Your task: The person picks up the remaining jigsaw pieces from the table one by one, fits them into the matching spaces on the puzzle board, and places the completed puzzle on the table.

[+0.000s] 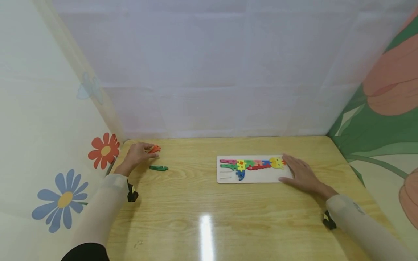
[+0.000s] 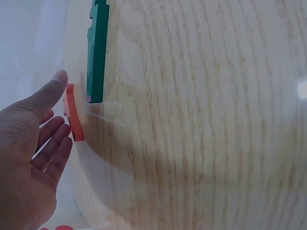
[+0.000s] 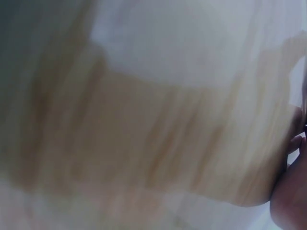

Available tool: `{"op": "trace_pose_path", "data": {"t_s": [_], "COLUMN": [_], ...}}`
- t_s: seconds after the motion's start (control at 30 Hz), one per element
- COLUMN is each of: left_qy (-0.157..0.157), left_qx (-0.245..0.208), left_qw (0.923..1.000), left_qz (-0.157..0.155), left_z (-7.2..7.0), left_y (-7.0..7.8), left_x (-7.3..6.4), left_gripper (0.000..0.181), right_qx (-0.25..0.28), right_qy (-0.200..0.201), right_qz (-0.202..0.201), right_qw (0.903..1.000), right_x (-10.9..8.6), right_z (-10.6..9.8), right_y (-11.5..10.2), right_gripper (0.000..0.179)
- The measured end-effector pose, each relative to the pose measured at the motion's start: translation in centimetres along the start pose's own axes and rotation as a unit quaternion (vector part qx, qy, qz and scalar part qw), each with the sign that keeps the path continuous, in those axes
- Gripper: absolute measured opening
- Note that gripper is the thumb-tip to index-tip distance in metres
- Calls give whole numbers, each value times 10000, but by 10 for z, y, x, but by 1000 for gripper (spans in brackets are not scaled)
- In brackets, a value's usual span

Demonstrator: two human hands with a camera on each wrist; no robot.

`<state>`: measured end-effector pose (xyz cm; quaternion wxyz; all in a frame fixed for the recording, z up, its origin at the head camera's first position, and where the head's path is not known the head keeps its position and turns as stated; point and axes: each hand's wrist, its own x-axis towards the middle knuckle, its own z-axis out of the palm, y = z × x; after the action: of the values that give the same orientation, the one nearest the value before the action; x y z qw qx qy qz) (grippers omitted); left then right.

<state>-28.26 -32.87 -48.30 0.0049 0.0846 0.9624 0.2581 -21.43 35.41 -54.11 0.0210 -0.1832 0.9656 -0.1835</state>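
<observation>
My left hand (image 1: 138, 154) is at the table's far left, thumb and fingers apart around an orange puzzle piece (image 1: 155, 149). In the left wrist view, the orange piece (image 2: 73, 112) lies by the fingertips, with the thumb stretched past one end. A green puzzle piece (image 1: 159, 168) lies just nearer. On the right, my right hand (image 1: 303, 175) rests at the right end of a white puzzle board (image 1: 261, 177), fingers mostly straight and thumb at its near corner. Colourful pieces on the board form a giraffe with a yellow head (image 1: 277, 163); two leg outlines at its left show bare board.
The wooden table (image 1: 189, 203) meets a pale cloth backdrop (image 1: 202, 90) behind. Flower-patterned panels stand at the left (image 1: 19, 145) and right (image 1: 388, 137). A bright glare streak lies at the table's front middle. The right wrist view is mostly blurred.
</observation>
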Motion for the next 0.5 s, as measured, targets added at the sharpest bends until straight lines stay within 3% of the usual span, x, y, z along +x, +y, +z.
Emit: {"op": "trace_pose_path", "data": {"t_s": [0.5], "left_qy": [-35], "left_qx": [171], "left_qw": [9998], "left_qz": [12], "left_z": [5], "left_y": [-7], "left_x": [4], "left_gripper": [60], "right_qx": [-22], "right_qy": [46], "right_qz": [-83], "right_qw": [10000], "right_x": [1], "right_z": [0], "right_y": [2], "right_gripper": [102]}}
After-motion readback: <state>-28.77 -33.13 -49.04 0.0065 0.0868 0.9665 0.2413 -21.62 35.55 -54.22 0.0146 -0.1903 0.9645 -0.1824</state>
